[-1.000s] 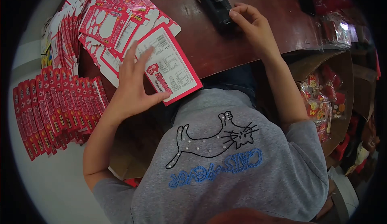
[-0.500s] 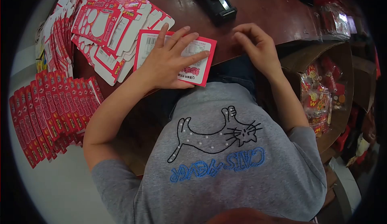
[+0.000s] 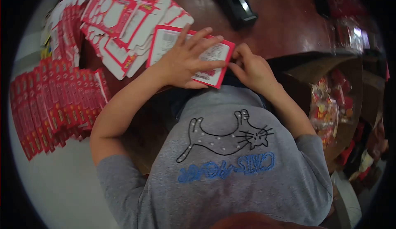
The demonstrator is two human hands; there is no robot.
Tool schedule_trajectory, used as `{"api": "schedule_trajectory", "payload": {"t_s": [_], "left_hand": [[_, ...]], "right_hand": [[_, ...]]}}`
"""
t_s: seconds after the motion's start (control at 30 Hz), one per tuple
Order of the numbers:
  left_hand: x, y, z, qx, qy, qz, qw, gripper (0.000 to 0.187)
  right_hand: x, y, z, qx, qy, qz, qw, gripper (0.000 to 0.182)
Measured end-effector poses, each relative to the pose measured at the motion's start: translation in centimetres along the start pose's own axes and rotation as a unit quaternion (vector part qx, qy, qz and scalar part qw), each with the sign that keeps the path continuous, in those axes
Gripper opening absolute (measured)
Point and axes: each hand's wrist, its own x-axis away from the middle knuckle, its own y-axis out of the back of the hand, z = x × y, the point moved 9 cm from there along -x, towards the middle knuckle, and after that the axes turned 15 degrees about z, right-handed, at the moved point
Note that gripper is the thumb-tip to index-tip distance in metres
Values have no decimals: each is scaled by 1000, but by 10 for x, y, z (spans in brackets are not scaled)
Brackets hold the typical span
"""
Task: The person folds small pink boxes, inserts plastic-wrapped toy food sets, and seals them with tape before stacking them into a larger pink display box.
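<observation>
Box (image 3: 216, 55) at near edge of bench (image 3: 288, 18). Left hand (image 3: 181, 64) flat on box, fingers apart. Right hand (image 3: 255, 70) by box end; cannot tell if grip pinches. Best: hold box still, work end gently.

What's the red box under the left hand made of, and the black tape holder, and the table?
The box looks like smooth printed card: flat and straight-edged. The tape holder seems hard plastic: black, with a soft shine. The table may be varnished wood, reddish-brown with glossy highlights, but coated board could look the same.
</observation>
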Motion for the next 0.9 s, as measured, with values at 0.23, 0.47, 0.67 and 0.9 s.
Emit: {"api": "schedule_trajectory", "payload": {"t_s": [0.23,0.47,0.67,0.9], "left_hand": [[33,107,-21,-27,93,-133,986,74],[216,375,-14,-264,413,-222,843,68],[406,408,83,-56,606,-115,785,72],[274,375,34,-379,514,-123,759,67]], "right_hand": [[-1,50,25,-48,104,-120,986,17],[-25,52,100,-37,187,-98,977,13],[-100,26,114,35,195,-53,979,27],[-254,7,189,196,130,-80,969,76]]}}
